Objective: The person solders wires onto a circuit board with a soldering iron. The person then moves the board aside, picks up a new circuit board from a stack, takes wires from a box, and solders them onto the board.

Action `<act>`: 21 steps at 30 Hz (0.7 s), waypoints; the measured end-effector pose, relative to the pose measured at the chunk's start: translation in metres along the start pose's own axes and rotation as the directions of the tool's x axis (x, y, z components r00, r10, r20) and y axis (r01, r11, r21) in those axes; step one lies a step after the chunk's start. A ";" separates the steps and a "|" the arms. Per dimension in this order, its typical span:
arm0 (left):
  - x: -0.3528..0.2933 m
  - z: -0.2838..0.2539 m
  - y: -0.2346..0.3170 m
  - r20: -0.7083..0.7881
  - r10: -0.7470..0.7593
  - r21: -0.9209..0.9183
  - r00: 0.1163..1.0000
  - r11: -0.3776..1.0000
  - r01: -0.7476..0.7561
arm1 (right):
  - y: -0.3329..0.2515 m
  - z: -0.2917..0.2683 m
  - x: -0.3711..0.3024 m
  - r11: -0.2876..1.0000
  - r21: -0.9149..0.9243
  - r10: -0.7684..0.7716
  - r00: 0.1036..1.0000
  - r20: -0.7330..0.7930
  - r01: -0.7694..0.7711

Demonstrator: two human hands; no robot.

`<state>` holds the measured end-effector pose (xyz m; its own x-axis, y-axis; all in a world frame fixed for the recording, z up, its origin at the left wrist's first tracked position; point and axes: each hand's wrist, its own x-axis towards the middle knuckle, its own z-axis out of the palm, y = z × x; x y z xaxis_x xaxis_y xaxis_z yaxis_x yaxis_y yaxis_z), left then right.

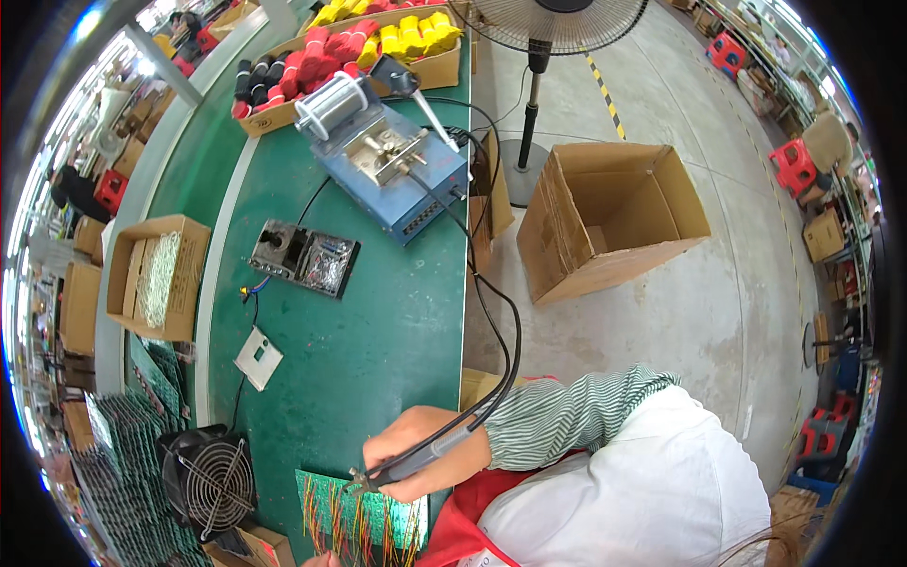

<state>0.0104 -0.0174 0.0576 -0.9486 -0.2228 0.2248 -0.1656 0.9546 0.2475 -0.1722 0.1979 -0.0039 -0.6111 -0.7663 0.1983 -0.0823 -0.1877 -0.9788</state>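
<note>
My right hand (436,452) is closed around the grey handle of a soldering iron (425,459) with two black cables, its metal tip end pointing left. Below that end lies a green circuit board panel (412,518), with rows of thin red, yellow and black wires (357,524) standing out across it. Only the fingertips of my left hand (323,559) show at the lower edge, pressed together at the wires' near ends; the rest is cut off. The iron's cables run back to a blue solder feeder (402,194) carrying a spool of solder wire (333,106).
On the green bench (397,321) are a black iron stand (302,257), a pale switch plate (258,358) and a small black fan (210,480). Boards (123,472) are stacked left. Wire bundles fill a carton (444,71) at the back. A cardboard box (605,222) stands right.
</note>
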 end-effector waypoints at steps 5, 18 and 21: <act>0.006 0.002 0.012 0.084 -0.017 -0.114 0.996 0.993 0.026 | 0.000 0.002 -0.003 0.998 -0.023 -0.054 0.998 0.032 0.055; 0.046 0.039 0.027 0.277 -0.183 -0.323 0.943 0.907 0.271 | -0.012 -0.015 -0.007 0.978 -0.203 -0.054 0.996 -0.065 0.040; 0.040 0.052 0.019 0.225 -0.212 -0.335 0.951 0.899 0.281 | -0.014 -0.016 -0.004 0.979 -0.204 -0.027 1.000 -0.012 0.024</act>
<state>-0.0444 0.0018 0.0221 -0.9275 -0.3702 -0.0514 -0.3246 0.7298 0.6017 -0.1819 0.2134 0.0082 -0.6180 -0.7535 0.2243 -0.2562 -0.0767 -0.9636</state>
